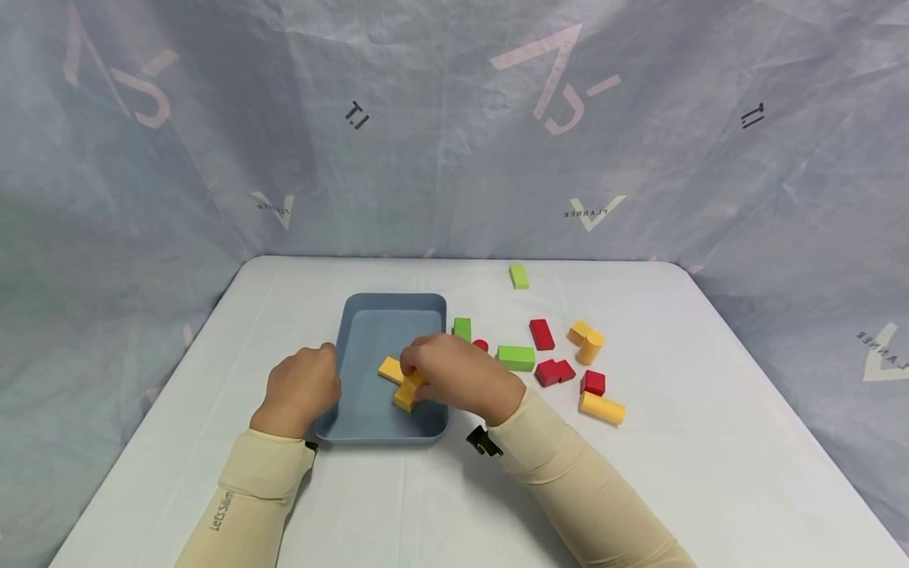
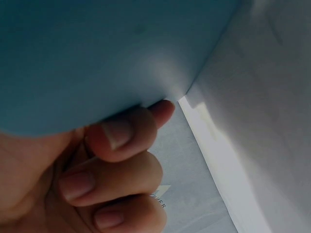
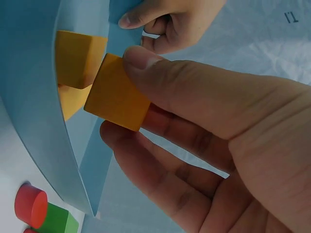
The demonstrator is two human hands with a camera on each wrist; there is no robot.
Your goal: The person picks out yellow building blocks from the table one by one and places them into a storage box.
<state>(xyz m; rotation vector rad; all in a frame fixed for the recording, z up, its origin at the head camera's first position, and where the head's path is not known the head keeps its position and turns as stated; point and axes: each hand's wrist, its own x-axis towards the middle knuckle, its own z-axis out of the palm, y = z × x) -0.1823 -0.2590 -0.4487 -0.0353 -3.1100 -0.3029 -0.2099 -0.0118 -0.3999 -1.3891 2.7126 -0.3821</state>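
A blue-grey tray (image 1: 387,301) stands on the table, left of centre. My left hand (image 1: 301,390) grips its left wall, and in the left wrist view curled fingers (image 2: 121,170) lie against the blue side. Over the right part of the tray my right hand (image 1: 461,372) pinches a yellow block (image 3: 116,92) between thumb and fingers. Below it, inside the tray, are a yellow block (image 1: 405,399) and a flatter yellow piece (image 1: 390,369), partly hidden by the hand in the head view.
Right of the tray lie green blocks (image 1: 515,358), red blocks (image 1: 542,334), a red cylinder (image 3: 31,205) close to the tray wall, and yellow cylinders (image 1: 602,409). One light green block (image 1: 519,277) lies near the far table edge. Printed grey cloth (image 1: 440,158) hangs behind.
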